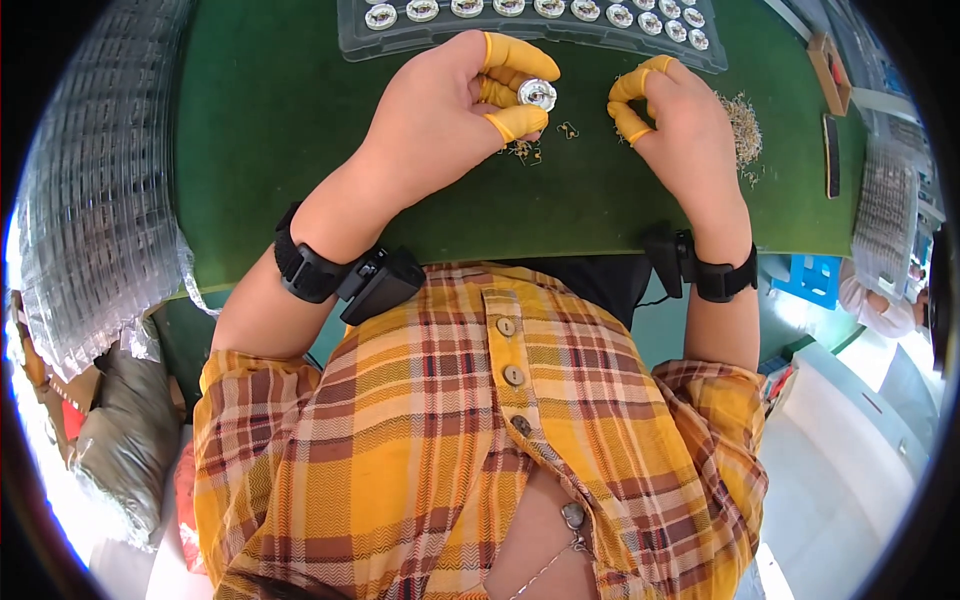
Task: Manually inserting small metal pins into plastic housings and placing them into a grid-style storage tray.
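Observation:
My left hand, with yellow finger covers, pinches a small round silvery-white part between thumb and fingers. Metal bits show in the part's middle. Right of it, my right hand has its yellow-covered fingers curled and thumb close to the forefinger; anything between the tips is too small to make out. Beside that hand lies a pile of tiny metal pieces, partly hidden by it. A few tiny wire clips are on the green work surface, between and below my hands.
A clear plastic tray with rows of similar round parts lies along the far edge. Stacked clear trays rise at the left. At right are a dark bar, a small wooden box and a blue stool. Another person sits far right.

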Demonstrator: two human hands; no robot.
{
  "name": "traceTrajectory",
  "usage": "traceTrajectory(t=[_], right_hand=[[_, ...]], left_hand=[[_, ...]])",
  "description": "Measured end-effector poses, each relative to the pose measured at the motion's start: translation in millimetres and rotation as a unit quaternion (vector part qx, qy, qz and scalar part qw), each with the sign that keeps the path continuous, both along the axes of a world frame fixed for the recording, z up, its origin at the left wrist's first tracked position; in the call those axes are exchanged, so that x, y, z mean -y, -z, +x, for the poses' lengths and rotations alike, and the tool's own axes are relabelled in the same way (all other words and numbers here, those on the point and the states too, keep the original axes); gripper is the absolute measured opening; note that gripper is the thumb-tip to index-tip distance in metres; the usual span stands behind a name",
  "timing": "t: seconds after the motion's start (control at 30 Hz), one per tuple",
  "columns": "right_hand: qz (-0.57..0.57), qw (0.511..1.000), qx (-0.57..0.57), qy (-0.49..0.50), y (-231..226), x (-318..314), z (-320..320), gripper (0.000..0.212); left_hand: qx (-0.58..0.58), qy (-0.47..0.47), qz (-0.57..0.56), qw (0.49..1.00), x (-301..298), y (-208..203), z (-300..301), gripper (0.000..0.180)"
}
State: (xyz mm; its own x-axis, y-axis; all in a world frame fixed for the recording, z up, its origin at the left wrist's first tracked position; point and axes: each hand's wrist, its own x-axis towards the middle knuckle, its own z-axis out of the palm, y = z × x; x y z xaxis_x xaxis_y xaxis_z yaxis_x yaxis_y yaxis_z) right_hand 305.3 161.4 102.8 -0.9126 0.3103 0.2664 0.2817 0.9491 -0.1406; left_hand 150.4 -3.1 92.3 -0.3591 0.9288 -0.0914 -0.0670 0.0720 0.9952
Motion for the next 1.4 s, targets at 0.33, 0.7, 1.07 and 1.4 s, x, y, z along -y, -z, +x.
traceTrajectory(t=[0.33, 0.7, 1.07, 1.4], right_hand=[[-0.534, 0.823, -0.183, 0.067, 8, 27, 4, 0.018], [-0.561, 0.796, -0.223, 0.032, 5, 44, -3, 0.018], [-0.413, 0.871, -0.263, 0.046, 13, 51, -7, 0.022], [-0.221, 0.952, -0.211, 0.002, 3, 49, -7, 0.018]], left_hand=[[-0.022, 0.000, 0.019, 1.000, -4, 7, 3, 0.036], [-0.042, -0.003, 0.008, 0.999, -3, 5, 6, 0.037], [-0.050, -0.005, 0.003, 0.999, -4, 7, 7, 0.037], [-0.053, 0.004, -0.004, 0.999, -5, 5, 8, 0.040]])
